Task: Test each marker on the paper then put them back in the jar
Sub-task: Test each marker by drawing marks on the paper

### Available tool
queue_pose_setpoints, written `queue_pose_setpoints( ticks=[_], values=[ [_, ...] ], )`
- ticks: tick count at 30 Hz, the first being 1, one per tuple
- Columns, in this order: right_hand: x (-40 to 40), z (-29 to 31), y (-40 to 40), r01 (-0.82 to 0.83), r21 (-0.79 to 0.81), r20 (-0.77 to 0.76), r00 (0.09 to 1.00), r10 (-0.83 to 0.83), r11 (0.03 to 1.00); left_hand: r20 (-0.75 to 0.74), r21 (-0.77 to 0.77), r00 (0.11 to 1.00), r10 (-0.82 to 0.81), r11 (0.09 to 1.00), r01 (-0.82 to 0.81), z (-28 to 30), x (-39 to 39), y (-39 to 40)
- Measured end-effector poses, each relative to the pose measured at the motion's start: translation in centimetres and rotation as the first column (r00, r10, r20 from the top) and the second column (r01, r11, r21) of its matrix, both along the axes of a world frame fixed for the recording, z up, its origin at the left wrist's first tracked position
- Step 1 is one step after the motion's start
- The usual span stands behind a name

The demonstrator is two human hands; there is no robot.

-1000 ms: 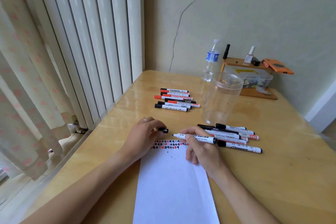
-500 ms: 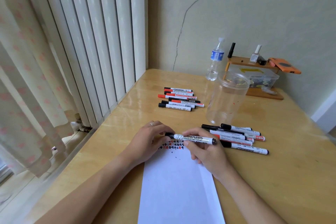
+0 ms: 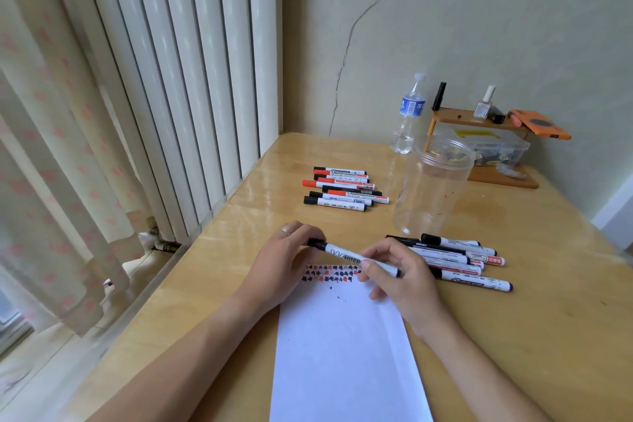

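Both hands hold one marker [image 3: 346, 255] just above the top edge of the paper [image 3: 346, 346] on the bench [image 3: 513, 319]. Its long axis runs left to right, black-capped end pointing left and slightly away. The left hand [image 3: 284, 260] pinches that cap; the right hand [image 3: 400, 276] curls its fingers round the barrel. The empty jar [image 3: 433, 185] stands upright beyond, between two groups of lying markers [image 3: 342, 188].

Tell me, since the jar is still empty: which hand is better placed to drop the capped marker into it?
Right. The right hand already holds the marker by its barrel, and the jar stands on its side of the table. The left hand only pinches the cap end.
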State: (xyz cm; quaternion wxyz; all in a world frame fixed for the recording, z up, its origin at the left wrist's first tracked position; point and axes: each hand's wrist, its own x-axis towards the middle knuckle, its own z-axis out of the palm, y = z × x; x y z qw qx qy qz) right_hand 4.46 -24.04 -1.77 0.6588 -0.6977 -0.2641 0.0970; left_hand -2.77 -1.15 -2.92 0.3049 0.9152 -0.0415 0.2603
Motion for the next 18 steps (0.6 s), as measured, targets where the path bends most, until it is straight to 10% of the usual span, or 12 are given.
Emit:
queue_pose_setpoints(
  ticks=[18],
  values=[
    [0.12,-0.87,-0.05,0.09,-0.178,0.218,0.975,-0.05,0.98,0.031,0.159,0.994,-0.103,0.982,0.097,0.17,-0.17,0.0]
  ],
)
